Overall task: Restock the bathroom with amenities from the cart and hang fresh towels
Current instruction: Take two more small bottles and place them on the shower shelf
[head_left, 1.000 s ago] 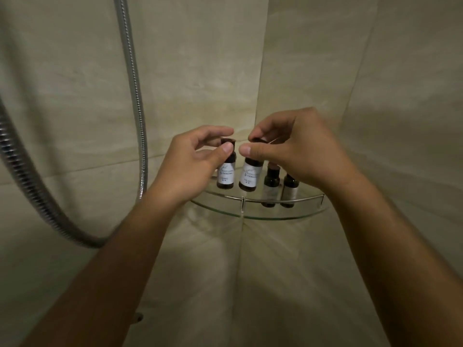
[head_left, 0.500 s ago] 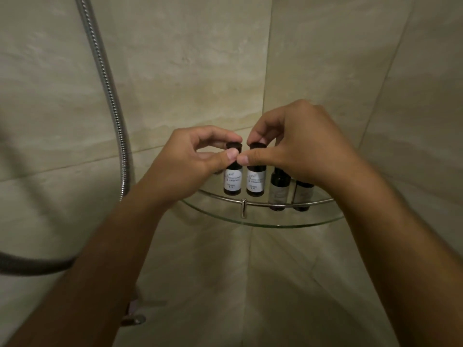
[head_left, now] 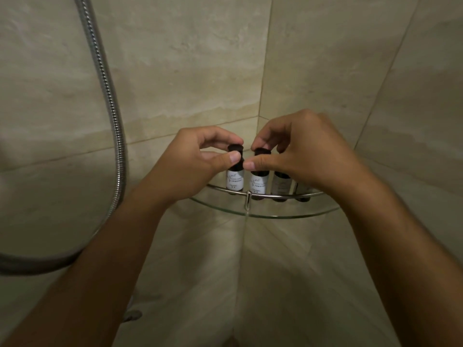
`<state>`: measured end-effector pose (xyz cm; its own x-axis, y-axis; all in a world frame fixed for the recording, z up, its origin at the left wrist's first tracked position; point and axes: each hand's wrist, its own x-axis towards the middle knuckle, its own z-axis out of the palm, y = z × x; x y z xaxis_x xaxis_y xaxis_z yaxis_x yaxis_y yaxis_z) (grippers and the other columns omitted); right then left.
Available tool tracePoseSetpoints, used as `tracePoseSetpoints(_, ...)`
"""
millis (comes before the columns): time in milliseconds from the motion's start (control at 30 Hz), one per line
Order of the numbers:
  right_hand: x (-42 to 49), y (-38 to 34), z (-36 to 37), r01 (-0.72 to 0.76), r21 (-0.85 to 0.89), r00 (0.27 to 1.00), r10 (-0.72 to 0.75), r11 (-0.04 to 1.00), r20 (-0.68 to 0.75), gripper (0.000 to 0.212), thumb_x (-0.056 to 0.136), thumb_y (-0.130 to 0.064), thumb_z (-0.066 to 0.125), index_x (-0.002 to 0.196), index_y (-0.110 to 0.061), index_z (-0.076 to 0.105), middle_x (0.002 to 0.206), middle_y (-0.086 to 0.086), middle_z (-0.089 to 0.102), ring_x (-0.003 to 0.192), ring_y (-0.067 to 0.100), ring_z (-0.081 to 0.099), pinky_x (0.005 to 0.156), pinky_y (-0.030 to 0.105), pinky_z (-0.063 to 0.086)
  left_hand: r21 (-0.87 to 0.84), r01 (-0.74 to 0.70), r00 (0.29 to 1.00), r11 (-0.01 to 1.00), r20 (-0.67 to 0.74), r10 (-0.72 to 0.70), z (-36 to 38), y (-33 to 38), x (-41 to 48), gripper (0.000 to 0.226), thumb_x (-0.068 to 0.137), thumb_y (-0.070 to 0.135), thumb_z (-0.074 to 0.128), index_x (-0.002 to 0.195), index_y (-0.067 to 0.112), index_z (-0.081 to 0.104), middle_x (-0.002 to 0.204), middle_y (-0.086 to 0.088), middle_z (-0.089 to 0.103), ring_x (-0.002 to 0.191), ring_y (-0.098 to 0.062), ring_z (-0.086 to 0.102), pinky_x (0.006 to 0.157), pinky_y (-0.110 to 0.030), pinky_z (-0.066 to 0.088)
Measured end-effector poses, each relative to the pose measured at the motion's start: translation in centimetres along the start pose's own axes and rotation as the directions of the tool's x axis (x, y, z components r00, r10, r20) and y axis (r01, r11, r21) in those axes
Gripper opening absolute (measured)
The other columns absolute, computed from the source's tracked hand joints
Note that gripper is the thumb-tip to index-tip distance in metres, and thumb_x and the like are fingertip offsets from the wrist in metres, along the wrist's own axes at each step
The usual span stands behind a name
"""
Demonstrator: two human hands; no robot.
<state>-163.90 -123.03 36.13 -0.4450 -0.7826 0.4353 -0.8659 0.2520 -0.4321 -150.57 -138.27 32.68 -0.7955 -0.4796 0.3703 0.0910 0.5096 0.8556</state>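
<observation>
Right, notes on the bottle placement:

1. Step in hand, as I read it: seating and squaring up two small amenity bottles on the glass corner shelf (head_left: 265, 216) in the shower corner.
2. Left hand (head_left: 193, 169) pinches the cap and neck of the left bottle (head_left: 235, 180) between thumb and forefinger. Right hand (head_left: 303, 156) pinches the right bottle (head_left: 258, 182) the same way. Both grasping, neither released.
3. Both bottles look upright, white labels facing out, bases behind the chrome rail (head_left: 275, 196). Can't confirm the bases are fully down on the glass; the rail hides them.
4. Two more dark bottles (head_left: 281, 186) stand just beside, to the right, partly under the right hand.
5. To do it well: keep the grip high on the caps, turn labels forward, feel each base flat before letting go. Release one at a time.
6. Risk: right knuckles sit close over the neighbouring bottles. Lift that hand straight up, not sideways, or they'll topple.
7. Pose: both forearms reach up and forward, wrists bent slightly in, thumb tips nearly touching between the two bottles.
8. Shower hose (head_left: 112, 121) hangs at left, well apart from the work.
</observation>
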Motion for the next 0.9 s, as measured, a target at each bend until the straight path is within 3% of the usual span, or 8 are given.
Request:
tracePoseSetpoints(100, -0.1, -0.1, 0.0, -0.001, -0.026, 1.0, 0.001, 1.0, 0.002, 0.032, 0.065, -0.053, 0.087, 0.086, -0.034, 0.074, 0.077, -0.02, 0.069, 0.066, -0.014, 0.058, 0.058, 0.009, 0.038, 0.007, -0.001, 1.0, 1.0, 0.001, 0.001, -0.1, -0.1, -0.2, 0.021, 0.09, 0.014, 0.073, 0.11, 0.021, 0.071, 0.108, 0.002, 0.072, 0.091, -0.011, 0.075, 0.095, -0.033, 0.057)
tracePoseSetpoints(467, -0.2, 0.2, -0.5, 0.027, 0.037, 1.0, -0.026, 0.999, -0.014, 0.041, 0.066, -0.058, 0.085, 0.096, -0.031, 0.074, 0.083, -0.016, 0.072, 0.075, -0.005, 0.068, 0.073, 0.018, 0.055, 0.041, -0.036, 0.994, 0.999, 0.102, 0.031, -0.5, 0.6, -0.7, 0.035, 0.09, 0.011, 0.071, 0.124, 0.019, 0.066, 0.115, -0.003, 0.069, 0.099, -0.011, 0.073, 0.091, -0.027, 0.058)
tracePoseSetpoints(667, -0.5, 0.0, -1.6, 0.049, 0.04, 0.995, -0.045, 0.998, -0.088, 0.034, 0.079, -0.062, 0.075, 0.092, -0.031, 0.074, 0.08, -0.018, 0.072, 0.076, -0.009, 0.066, 0.062, 0.004, 0.047, 0.034, -0.149, 0.987, 0.988, -0.048, 0.151, -0.9, 1.8, -1.0, 0.023, 0.097, 0.018, 0.063, 0.119, 0.021, 0.067, 0.118, -0.003, 0.071, 0.114, -0.015, 0.067, 0.097, -0.043, 0.057)
tracePoseSetpoints(833, -2.2, -1.0, -2.7, 0.02, 0.002, 0.995, -0.019, 1.0, -0.099, 0.023, 0.086, -0.053, 0.073, 0.091, -0.03, 0.074, 0.079, -0.019, 0.069, 0.076, -0.006, 0.066, 0.066, 0.012, 0.047, 0.076, -0.253, 0.958, 0.965, -0.122, 0.261, -0.4, 3.8, -1.1, 0.018, 0.094, 0.022, 0.065, 0.111, 0.027, 0.07, 0.11, 0.002, 0.074, 0.108, -0.015, 0.069, 0.099, -0.049, 0.053)
tracePoseSetpoints(900, -3.7, -1.5, -3.7, -0.018, -0.036, 0.994, 0.014, 0.999, -0.112, 0.019, 0.088, -0.05, 0.072, 0.091, -0.031, 0.073, 0.08, -0.019, 0.068, 0.077, -0.006, 0.065, 0.067, 0.016, 0.049, 0.095, -0.313, 0.939, 0.945, -0.116, 0.323, 0.1, 4.9, -1.2, 0.018, 0.095, 0.017, 0.066, 0.108, 0.027, 0.07, 0.104, 0.002, 0.074, 0.103, -0.013, 0.07, 0.097, -0.043, 0.055)
